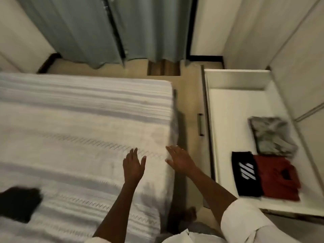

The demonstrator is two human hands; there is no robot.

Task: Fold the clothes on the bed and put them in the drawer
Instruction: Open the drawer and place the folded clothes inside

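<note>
The bed (70, 120) with a white patterned cover fills the left. A black garment (19, 203) lies on it at the lower left, partly cut off by the edge. My left hand (134, 164) hovers over the bed's right part, fingers straight, holding nothing. My right hand (178, 159) is at the bed's right edge, fingers spread, empty. The open white drawer (226, 106) at right holds a folded grey garment (272, 135), a folded black garment with white stripes (245, 174) and a folded red garment (278, 178).
A narrow strip of floor (191, 102) runs between bed and drawer. Grey curtains (105, 28) hang at the back. White wardrobe doors (289, 41) stand above the drawer. The drawer's far half is bare.
</note>
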